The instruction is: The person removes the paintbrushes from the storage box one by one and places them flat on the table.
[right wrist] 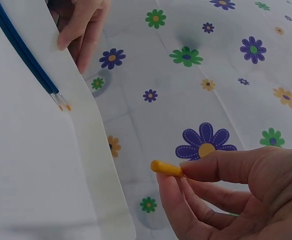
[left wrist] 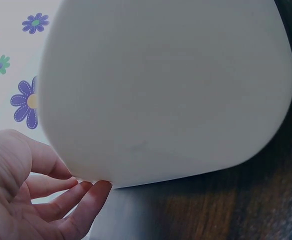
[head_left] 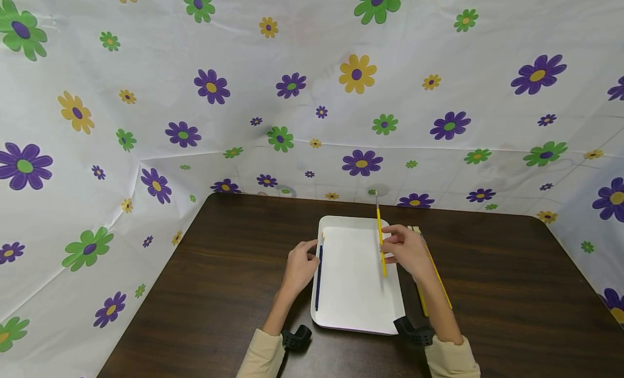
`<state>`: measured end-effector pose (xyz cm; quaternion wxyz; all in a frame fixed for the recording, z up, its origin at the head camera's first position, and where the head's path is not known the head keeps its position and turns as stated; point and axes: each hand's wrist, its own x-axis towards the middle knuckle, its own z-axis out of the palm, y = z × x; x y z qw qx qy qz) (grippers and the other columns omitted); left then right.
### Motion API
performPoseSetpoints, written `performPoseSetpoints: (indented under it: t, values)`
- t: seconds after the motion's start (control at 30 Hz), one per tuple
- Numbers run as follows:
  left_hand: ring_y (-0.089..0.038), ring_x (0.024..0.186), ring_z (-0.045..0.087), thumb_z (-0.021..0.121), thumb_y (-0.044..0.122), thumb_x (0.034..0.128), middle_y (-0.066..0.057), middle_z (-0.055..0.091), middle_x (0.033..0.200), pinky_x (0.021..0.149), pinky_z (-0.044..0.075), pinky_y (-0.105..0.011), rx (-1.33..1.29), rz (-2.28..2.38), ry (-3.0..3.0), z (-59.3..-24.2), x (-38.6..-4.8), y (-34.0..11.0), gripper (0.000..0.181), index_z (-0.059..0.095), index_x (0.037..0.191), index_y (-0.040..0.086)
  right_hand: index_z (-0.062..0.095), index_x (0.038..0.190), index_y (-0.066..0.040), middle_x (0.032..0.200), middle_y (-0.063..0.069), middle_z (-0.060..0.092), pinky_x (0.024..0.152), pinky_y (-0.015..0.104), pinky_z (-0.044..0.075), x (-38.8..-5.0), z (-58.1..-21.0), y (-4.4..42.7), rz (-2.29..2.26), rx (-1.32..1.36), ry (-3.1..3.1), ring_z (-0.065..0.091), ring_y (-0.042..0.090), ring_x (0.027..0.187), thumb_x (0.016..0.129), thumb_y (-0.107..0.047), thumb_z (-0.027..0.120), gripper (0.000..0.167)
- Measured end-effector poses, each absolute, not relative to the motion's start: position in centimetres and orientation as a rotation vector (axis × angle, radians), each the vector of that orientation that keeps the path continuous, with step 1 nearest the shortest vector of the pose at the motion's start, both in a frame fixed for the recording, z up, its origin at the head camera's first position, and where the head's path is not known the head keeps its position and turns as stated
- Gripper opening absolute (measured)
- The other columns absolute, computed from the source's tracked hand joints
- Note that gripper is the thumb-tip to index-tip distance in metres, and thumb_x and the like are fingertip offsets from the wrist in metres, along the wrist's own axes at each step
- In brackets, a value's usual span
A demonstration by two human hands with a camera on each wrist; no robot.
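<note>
My right hand (head_left: 403,249) pinches a yellow paintbrush (head_left: 380,232) between thumb and fingers over the right side of a white tray (head_left: 353,307). The brush's bristle end points away from me; its rounded yellow handle end (right wrist: 165,168) shows up close in the right wrist view. At the tray's left edge, my left hand (head_left: 300,265) holds the rim, with thumb and fingertips (left wrist: 102,186) against it in the left wrist view. Two dark blue paintbrushes (right wrist: 28,52) lie side by side inside the tray, along its left wall.
To the right of the tray, yellow paintbrushes (head_left: 441,280) lie on the dark wooden table (head_left: 507,280), partly hidden under my right forearm. A white flowered sheet (head_left: 312,123) hangs behind the table and along its sides.
</note>
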<state>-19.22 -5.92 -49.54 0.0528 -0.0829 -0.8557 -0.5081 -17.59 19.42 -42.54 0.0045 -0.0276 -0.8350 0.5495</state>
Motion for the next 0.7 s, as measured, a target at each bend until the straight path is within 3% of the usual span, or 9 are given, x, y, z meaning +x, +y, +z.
performPoseSetpoints:
  t: [0.53,0.7]
  values:
    - [-0.029,0.087,0.072,0.057,-0.008,0.0883,-0.023,0.067,0.118,0.071,0.059,-0.038,-0.263,-1.53,-2.599,-49.6,-19.2,-5.9,0.043,0.066,0.13,-0.01,0.058,0.132,0.013,0.102,0.024,0.068,0.069,0.036,0.062,-17.1,-42.2,20.8,1.681,-0.083,-2.627,0.072,0.023,0.079,0.093,0.003,0.069,0.041]
    - [-0.028,0.086,0.071,0.057,-0.007,0.0885,-0.023,0.067,0.119,0.071,0.059,-0.039,-0.262,-1.515,-2.606,-49.7,-19.3,-5.9,0.043,0.067,0.13,-0.009,0.057,0.133,0.013,0.103,0.024,0.068,0.068,0.032,0.062,-17.1,-42.2,21.5,1.685,-0.092,-2.628,0.072,0.022,0.08,0.094,0.003,0.07,0.043]
